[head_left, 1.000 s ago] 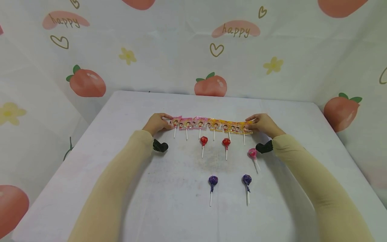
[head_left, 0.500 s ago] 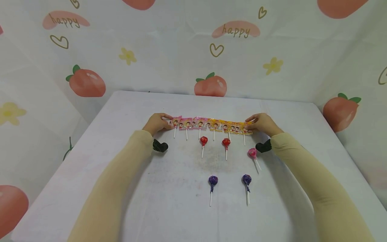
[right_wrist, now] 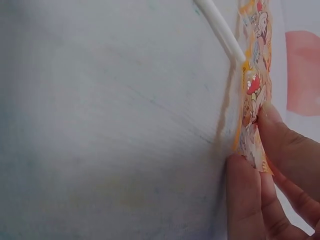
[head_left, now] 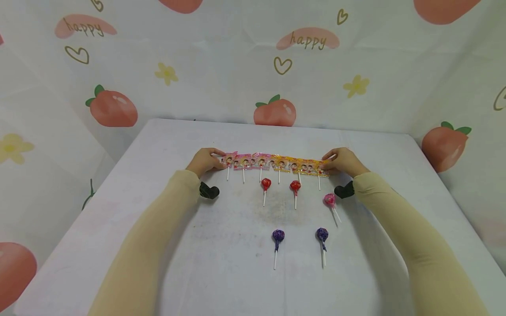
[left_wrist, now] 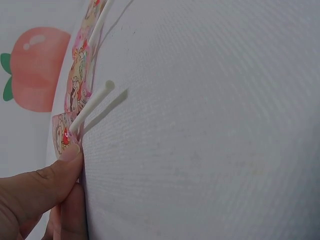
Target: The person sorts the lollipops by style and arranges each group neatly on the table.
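Across the white table runs a row of flat-wrapped lollipops, pink wrappers (head_left: 261,161) on the left and orange wrappers (head_left: 281,163) on the right, sticks toward me. At the left end my left hand (head_left: 203,161) pinches the edge of the outermost pink-wrapped lollipop (left_wrist: 61,127) between thumb and fingers. My right hand (head_left: 345,161) pinches the outer edge of the last orange-wrapped lollipop (right_wrist: 252,95), its thumb on the printed face. Neighbouring wrappers touch or overlap in the head view. In both wrist views the held lollipops' sticks cast shadows on the cloth.
Nearer me lie two red ball lollipops (head_left: 266,184) and, to the right, a pink ball lollipop (head_left: 329,200). Two purple ball lollipops (head_left: 278,236) lie closer still. The table (head_left: 221,272) meets a fruit-printed cloth backdrop (head_left: 221,57) at the back.
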A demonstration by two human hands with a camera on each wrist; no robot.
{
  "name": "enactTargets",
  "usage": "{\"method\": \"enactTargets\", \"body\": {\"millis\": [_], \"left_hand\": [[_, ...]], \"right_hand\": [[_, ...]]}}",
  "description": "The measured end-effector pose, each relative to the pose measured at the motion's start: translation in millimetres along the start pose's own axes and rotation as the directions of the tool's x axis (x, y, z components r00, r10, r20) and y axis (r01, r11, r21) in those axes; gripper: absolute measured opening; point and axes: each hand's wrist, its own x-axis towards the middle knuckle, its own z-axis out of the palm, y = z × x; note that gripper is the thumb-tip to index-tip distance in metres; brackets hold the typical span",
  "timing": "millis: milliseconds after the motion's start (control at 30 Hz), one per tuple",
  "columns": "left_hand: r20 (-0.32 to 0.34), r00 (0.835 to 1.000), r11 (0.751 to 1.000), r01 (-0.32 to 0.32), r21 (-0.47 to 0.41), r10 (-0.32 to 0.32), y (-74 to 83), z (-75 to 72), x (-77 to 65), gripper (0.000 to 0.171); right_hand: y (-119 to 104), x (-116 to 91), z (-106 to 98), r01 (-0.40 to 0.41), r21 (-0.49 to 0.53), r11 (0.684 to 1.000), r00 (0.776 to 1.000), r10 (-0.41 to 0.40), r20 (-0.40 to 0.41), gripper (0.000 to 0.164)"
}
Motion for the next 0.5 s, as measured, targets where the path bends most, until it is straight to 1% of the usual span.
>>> {"method": "enactTargets", "body": {"millis": [133,367,500], "left_hand": [[-0.001,1.0,1.0,0.002,-0.008,-0.002,0.6,-0.4,-0.9,0.051],[0.004,1.0,1.0,0.008,-0.008,-0.007,2.5,-0.9,-2.8,0.051],[0.003,1.0,1.0,0.008,-0.007,-0.007,2.1,-0.3,-2.2,0.051]], "right_hand": [[0.1,0.8,-0.3,-0.01,0.048,0.999,1.0,0.009,0.022,0.044],[-0.2,1.4,-0.2,-0.016,0.049,0.999,1.0,0.015,0.019,0.042],[1.3,2.2,-0.6,-0.018,0.066,0.998,0.999,0.017,0.027,0.043]]}}
